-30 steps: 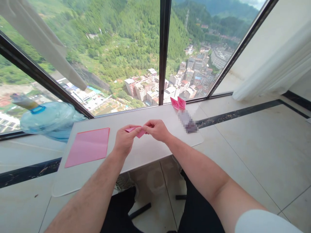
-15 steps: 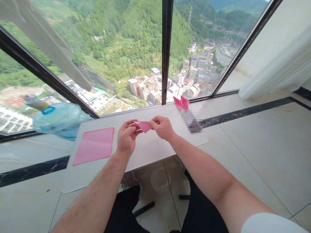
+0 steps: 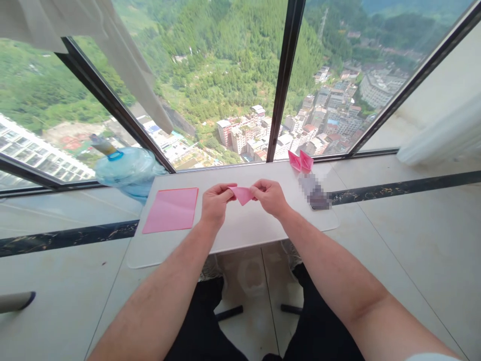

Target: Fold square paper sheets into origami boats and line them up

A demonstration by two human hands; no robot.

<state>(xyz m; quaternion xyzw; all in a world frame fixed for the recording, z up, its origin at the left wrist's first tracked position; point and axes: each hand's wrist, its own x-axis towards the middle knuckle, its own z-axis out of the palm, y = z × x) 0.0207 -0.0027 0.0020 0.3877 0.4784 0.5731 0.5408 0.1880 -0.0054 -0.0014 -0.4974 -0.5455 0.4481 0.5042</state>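
A small folded piece of pink paper [image 3: 242, 195], shaped like a triangle with its point down, is held between both hands above the white table [image 3: 236, 233]. My left hand [image 3: 216, 203] pinches its left corner, and my right hand [image 3: 268, 195] pinches the right corner. To the left lies a stack of pink paper sheets [image 3: 171, 210] with a redder edge. Folded pink paper shapes [image 3: 300, 161] stand at the table's far right, by the window.
A blurred-out dark object [image 3: 317, 193] lies on the table's right side. Beyond the table's left end rests a large blue water bottle [image 3: 130, 170]. Window frames [image 3: 281, 90] rise behind the table, and a white curtain [image 3: 128, 60] hangs at the left.
The view has turned left, so everything sits further right. My left fingers have closed in from a looser, spread hold to a pinch on the paper's corner.
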